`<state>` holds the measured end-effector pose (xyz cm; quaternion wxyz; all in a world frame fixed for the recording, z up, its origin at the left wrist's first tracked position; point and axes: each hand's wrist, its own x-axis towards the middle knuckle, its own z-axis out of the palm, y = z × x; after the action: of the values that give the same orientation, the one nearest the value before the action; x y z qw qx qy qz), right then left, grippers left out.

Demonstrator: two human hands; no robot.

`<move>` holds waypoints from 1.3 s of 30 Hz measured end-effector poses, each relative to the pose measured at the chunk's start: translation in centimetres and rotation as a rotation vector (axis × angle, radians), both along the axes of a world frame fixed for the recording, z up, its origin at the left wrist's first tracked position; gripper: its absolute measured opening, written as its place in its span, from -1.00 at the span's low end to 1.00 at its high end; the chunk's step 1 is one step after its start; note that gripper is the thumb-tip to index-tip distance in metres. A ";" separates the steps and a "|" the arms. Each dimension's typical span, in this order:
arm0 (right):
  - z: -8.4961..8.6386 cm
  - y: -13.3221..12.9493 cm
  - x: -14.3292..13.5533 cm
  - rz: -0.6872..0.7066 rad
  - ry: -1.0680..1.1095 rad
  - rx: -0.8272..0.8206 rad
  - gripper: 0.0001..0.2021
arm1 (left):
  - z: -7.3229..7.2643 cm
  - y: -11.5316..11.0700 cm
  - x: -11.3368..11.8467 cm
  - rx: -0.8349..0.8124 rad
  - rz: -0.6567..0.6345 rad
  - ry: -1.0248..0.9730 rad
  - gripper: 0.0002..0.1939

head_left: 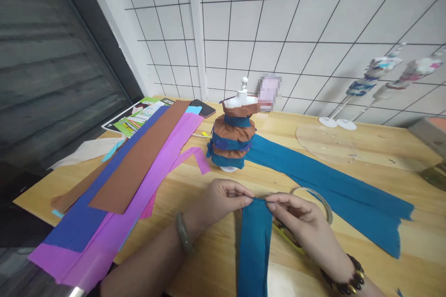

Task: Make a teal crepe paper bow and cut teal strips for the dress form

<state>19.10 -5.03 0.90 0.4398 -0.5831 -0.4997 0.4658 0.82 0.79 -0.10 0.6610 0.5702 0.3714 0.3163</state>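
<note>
A long strip of teal crepe paper [254,246] hangs toward me over the table's near side. Its top left corner is pinched by my left hand [223,199], thumb against fingertips. My right hand [299,218] pinches the top right corner the same way. Beyond my hands stands a small white dress-form mannequin [243,97], upright, wearing a dress of brown and teal crepe paper [233,137] in puffed bands. A roll of clear tape [322,202] lies behind my right hand, and a yellow and black item [287,236] is partly hidden under it.
Crepe-paper strips in brown [146,158], blue [78,229] and purple [118,222] cover the left side. A wide teal sheet [334,185] lies right. A phone [204,108], clear disc [324,141], two mannequins [362,86] and a box [428,134] stand or lie toward the wall.
</note>
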 end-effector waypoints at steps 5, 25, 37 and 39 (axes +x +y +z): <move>0.3 0.0 0.0 0.001 0.005 0.002 -0.74 | -0.1 0.0 -0.2 0.037 0.018 0.028 -0.77; -0.4 0.0 0.7 0.054 0.066 -0.071 -0.76 | 0.2 -0.1 -0.3 0.106 -0.022 0.102 -0.80; -0.3 -0.2 -0.1 0.049 -0.182 0.179 -0.83 | 0.7 -0.6 0.0 0.061 0.017 0.068 -0.78; -0.5 -0.3 -0.1 0.066 -0.255 0.276 -0.89 | 0.4 -0.6 0.2 0.062 0.052 0.056 -0.80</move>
<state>18.97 -5.33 0.37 0.4333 -0.5549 -0.6292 0.3292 0.99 0.16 0.32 0.6238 0.5893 0.3945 0.3285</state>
